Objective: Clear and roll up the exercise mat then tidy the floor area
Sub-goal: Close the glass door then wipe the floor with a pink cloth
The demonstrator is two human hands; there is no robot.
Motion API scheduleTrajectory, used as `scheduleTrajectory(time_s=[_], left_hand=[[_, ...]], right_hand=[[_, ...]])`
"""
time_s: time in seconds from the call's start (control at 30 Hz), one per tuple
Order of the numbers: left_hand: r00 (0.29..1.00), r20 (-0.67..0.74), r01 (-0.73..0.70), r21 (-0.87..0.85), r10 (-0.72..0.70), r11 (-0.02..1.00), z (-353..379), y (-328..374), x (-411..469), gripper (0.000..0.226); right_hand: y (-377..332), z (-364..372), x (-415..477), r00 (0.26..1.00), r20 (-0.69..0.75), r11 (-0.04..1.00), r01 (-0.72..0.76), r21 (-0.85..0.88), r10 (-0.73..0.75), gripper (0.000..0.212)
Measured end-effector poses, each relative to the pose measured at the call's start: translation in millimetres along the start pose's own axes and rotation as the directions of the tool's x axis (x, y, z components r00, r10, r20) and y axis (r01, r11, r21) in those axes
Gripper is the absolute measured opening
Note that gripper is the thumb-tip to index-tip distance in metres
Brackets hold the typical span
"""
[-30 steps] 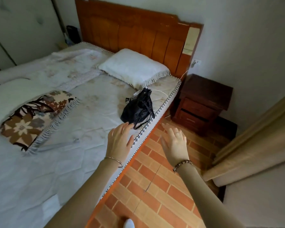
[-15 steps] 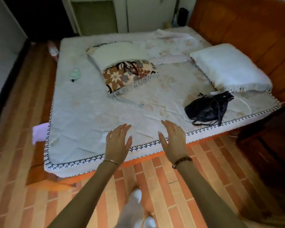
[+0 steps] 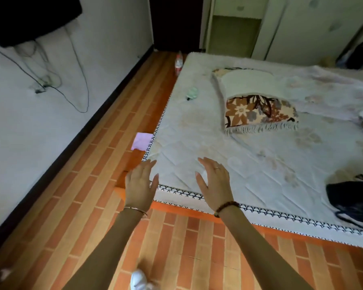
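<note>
Two bare hands, left hand (image 3: 140, 186) and right hand (image 3: 215, 184), fingers spread, grasp nothing above the white quilted mattress (image 3: 197, 147); one black fabric bag (image 3: 352, 204) at 3 o'clock, contents hidden.

The white quilted cloth mattress (image 3: 249, 164) looks matt and stitched, its edge trimmed in woven black-and-white tape. The brown floral fringed fabric cushion (image 3: 258, 110) seems coarsely woven. The orange brick-pattern tiled floor (image 3: 105, 185) carries a slight sheen.

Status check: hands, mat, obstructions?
Left hand and right hand open, empty, over the bed corner. No mat in view. Pink cloth on floor beside bed.
</note>
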State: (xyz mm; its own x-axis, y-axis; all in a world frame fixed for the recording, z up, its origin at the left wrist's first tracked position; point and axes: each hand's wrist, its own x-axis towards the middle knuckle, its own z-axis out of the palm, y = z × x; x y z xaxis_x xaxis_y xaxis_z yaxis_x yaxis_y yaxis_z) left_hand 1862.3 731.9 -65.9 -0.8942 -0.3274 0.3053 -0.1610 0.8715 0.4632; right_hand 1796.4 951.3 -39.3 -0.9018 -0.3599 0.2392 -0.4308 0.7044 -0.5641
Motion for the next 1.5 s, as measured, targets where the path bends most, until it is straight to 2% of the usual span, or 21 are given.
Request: scheduleTrajectory(time_s=[0.17,0.3,0.5,0.6,0.87,1.23,1.5], left_hand=[[0.995,-0.039,0.097,0.089,-0.094,0.991,-50.3,-90.8,19.3,0.041],[0.988,-0.008,0.151,0.136,-0.152,0.979,-87.5,-161.3,31.8,0.036],[0.991,-0.053,0.125,0.132,-0.119,0.983,-124.5,-240.2,61.4,0.035],[0.995,-0.012,0.099,0.146,-0.098,0.984,-126.5,-273.5,87.1,0.041],[0.997,0.029,0.061,0.115,-0.065,0.991,-111.6,-343.1,175.4,0.037],[0.988,0.139,0.054,0.049,-0.061,0.997,-112.9,-436.6,326.8,0.036],[0.964,0.254,-0.081,0.014,0.075,0.997,-71.0,-475.3,437.2,0.038]], right_hand=[[-76.7,75.4,43.5,0.997,0.045,0.998,0.054,0.032,-0.055,0.047],[-141.2,133.7,75.5,0.993,0.081,0.996,0.083,0.029,-0.085,0.047],[-200.0,196.7,117.0,0.994,0.096,0.996,0.052,0.069,-0.058,0.049],[-213.1,220.7,139.4,0.995,0.091,0.997,0.033,0.067,-0.039,0.047],[-233.9,286.3,219.1,0.998,0.054,0.998,-0.027,0.063,0.023,0.031],[-264.2,366.5,344.7,0.991,0.072,0.989,-0.119,0.089,0.112,0.036],[-254.4,397.0,411.1,0.963,0.014,0.962,-0.268,0.061,0.267,0.039]])
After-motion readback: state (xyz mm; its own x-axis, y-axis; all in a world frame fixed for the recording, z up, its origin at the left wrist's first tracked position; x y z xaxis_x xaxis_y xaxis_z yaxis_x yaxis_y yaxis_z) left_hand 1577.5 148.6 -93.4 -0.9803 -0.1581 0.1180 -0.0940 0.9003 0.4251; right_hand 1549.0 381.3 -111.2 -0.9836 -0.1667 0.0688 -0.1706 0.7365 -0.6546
